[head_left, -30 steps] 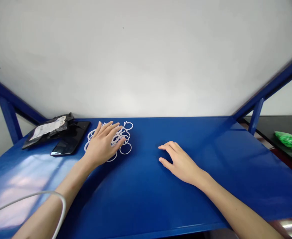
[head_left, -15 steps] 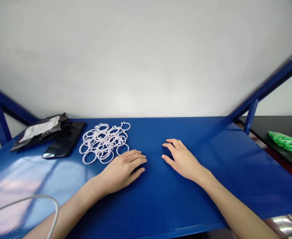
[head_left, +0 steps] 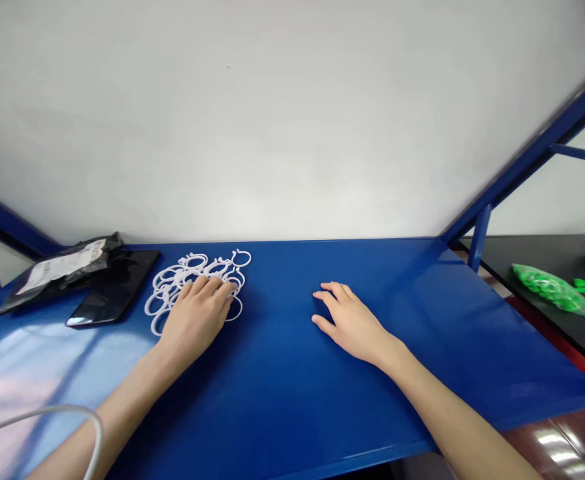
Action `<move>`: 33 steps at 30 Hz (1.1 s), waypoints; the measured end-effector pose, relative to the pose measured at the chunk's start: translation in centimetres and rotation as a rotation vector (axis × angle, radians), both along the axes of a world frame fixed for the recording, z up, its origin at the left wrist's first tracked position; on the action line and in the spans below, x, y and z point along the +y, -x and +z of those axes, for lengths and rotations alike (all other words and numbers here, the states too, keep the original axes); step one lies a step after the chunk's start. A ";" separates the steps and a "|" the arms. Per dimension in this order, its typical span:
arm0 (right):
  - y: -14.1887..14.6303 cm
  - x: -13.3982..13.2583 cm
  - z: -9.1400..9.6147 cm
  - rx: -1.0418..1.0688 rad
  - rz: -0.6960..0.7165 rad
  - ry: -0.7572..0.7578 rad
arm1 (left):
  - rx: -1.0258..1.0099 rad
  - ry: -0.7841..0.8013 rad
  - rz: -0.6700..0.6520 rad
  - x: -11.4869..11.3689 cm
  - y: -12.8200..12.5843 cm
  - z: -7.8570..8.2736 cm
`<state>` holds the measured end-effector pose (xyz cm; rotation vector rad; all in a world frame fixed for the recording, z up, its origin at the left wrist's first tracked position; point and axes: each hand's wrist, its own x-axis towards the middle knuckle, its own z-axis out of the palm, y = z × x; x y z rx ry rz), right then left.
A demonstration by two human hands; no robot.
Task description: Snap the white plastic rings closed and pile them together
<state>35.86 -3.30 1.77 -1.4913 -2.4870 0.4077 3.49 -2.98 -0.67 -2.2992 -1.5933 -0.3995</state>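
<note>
Since half a second ago, the left hand [head_left: 195,317] has moved away from the body and to its own left, onto the white rings [head_left: 191,268]; the right hand [head_left: 350,323] keeps much the same pose, and the view has turned rightward.

The left hand is palm down, fingers bent over the near right part of the pile; whether it grips a ring cannot be told. The right hand is open and relaxed, thumb apart from the fingers, fingertips aimed inward.

The rings lie overlapping beneath, beyond and left of the left hand. Each is round, with no longer axis; the small pronged ends that show mostly point away from the hands.

Glossy blue, the surface [head_left: 272,387] stretches under both hands, reflecting pale light left of the left forearm. Farther left of that hand lies a black phone [head_left: 112,293], touching a labelled black package [head_left: 67,270]. A pale cable [head_left: 62,408] crosses the left forearm. Beyond both hands rises a whitish wall [head_left: 292,120]. Well right of the right hand, a black table [head_left: 572,250] carries a bag of green pieces [head_left: 555,290].
</note>
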 end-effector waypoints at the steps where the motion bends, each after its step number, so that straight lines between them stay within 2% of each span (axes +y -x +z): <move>1: 0.0 0.0 0.1 -0.001 0.003 0.003 | 0.005 -0.007 -0.007 0.0 0.0 0.0; 16: 0.1 -0.2 0.6 -0.022 0.020 0.000 | 0.040 -0.093 -0.095 -1.0 -0.1 0.7; 20: 0.8 -0.6 0.6 0.181 0.089 0.017 | -0.056 -0.191 -0.152 -1.3 -1.7 1.6; 24: 2.2 -1.4 0.3 0.544 0.158 0.198 | -0.149 -0.270 -0.276 -1.8 -4.7 2.6; 29: 2.9 -1.4 0.0 0.799 0.043 0.402 | -0.254 -0.221 -0.402 -2.1 -8.7 2.6; 33: 2.3 -0.9 -0.5 0.854 -0.033 0.464 | -0.464 -0.106 -0.403 -2.4 -10.3 1.8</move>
